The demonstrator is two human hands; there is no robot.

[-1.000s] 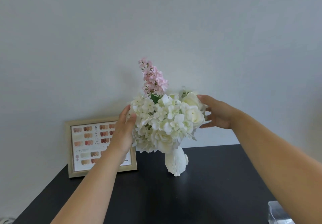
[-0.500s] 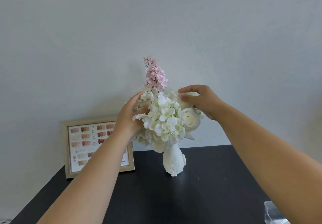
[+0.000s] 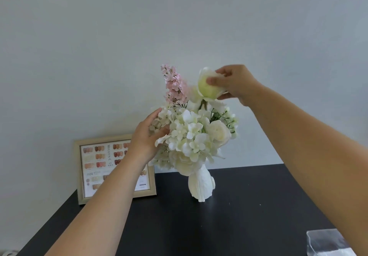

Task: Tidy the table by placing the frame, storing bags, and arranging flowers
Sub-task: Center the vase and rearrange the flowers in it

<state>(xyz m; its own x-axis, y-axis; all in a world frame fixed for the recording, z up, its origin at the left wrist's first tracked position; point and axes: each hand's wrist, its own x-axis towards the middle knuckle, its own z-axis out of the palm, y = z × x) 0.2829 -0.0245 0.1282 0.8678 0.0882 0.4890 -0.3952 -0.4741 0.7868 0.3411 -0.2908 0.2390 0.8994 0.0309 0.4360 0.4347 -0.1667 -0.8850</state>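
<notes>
Lower right corner: clear box (image 3: 326, 242) on black table (image 3: 249, 206). Centre: white vase (image 3: 201, 186) with flowers (image 3: 191, 134). Left hand (image 3: 146, 138) cupped open against blooms; right hand (image 3: 234, 82) pinched on bud (image 3: 207, 86). Left, against wall: frame (image 3: 87, 174).

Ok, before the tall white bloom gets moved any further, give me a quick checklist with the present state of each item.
1. Right hand has a grip on the white bloom: ok, thumb and fingers pinch its head.
2. Left hand steadies the bouquet: ok, it cups the left side of the white cluster.
3. White vase upright on the black table: ok.
4. Bloom's stem seated in the vase: cannot tell, other flowers hide it.
5. Pink spray apart from the right hand: ok.
6. Frame propped against the wall: ok, apart from the vase.
</notes>
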